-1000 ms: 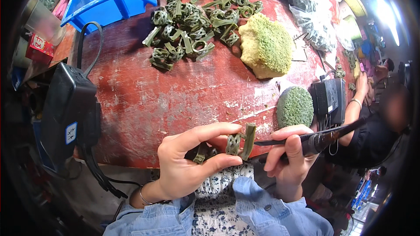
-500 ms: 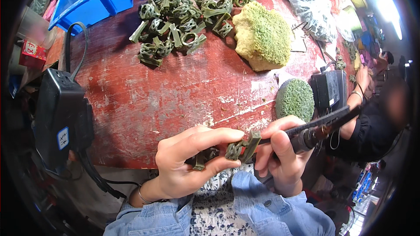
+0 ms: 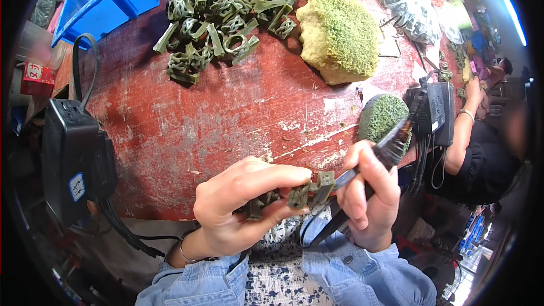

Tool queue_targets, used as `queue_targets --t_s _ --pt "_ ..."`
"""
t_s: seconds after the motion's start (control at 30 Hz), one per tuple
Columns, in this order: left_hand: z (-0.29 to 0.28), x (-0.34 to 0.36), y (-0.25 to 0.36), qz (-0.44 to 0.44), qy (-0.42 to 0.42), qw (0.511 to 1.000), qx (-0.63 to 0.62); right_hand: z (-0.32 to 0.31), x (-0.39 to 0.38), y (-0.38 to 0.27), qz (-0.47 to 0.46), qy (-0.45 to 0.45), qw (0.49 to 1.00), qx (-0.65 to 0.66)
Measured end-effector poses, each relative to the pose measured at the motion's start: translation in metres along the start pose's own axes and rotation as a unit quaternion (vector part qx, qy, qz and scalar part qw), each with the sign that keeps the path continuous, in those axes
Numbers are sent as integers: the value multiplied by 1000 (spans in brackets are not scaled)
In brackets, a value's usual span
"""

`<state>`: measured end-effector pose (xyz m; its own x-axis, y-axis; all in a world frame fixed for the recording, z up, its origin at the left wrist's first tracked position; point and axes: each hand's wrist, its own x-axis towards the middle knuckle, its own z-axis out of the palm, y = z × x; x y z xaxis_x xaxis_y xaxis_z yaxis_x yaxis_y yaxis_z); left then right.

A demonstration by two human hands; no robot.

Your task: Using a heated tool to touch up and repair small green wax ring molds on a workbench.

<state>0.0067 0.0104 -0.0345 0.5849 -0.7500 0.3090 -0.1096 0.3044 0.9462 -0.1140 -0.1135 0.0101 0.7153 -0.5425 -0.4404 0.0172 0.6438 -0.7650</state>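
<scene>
My left hand (image 3: 232, 195) pinches a dark green openwork ring piece (image 3: 297, 196) between thumb and index finger. A flat square-ended tab (image 3: 324, 186) stands at its right side. Another green piece (image 3: 255, 208) sits deeper in the same palm, partly hidden. My right hand (image 3: 371, 195) is closed around a slim tool with a metal blade (image 3: 345, 179) whose tip is at the tab. Its dark upper end (image 3: 394, 144) is blurred. A black pen-like tool (image 3: 330, 226) also lies in this hand, slanting down to the left over my lap.
A pile of similar green ring pieces (image 3: 218, 20) lies on the worn red table (image 3: 215, 119). Beside it are a yellow-green sponge-like block (image 3: 340, 37) and a green textured pad (image 3: 382, 116). Black boxes (image 3: 433, 107) with cables, a blue bin (image 3: 110, 0) and a black device (image 3: 73, 153) stand around. A co-worker (image 3: 476, 147) sits at right.
My right hand has turned the tools: the black corded one has swung from upper right to lower left, and the metal blade now points at the green piece. The left hand keeps its pinch.
</scene>
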Motion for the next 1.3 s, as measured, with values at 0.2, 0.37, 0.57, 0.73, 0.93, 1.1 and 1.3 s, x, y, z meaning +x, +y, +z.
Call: queue_targets --t_s 0.2,0.37,0.57,0.73,0.93,1.1,1.3 --pt "2 -3 3 -48 7 999 -19 -3 2 6 -108 48 992 -37" --pt "6 0 11 -163 -1 977 -136 5 1 -2 -2 -52 985 -163" --pt "4 3 16 -264 -58 928 -256 9 2 -1 76 -92 992 -37" --pt "7 1 9 -258 8 940 -222 5 -1 9 4 -52 998 -21" --pt "8 4 19 -260 23 951 -163 8 -3 15 -55 -87 994 -41" --pt "9 4 16 -235 36 959 -154 9 -2 20 -88 -91 991 -38" --pt "11 7 12 -191 55 971 -134 9 -1 17 -73 -104 988 -86"
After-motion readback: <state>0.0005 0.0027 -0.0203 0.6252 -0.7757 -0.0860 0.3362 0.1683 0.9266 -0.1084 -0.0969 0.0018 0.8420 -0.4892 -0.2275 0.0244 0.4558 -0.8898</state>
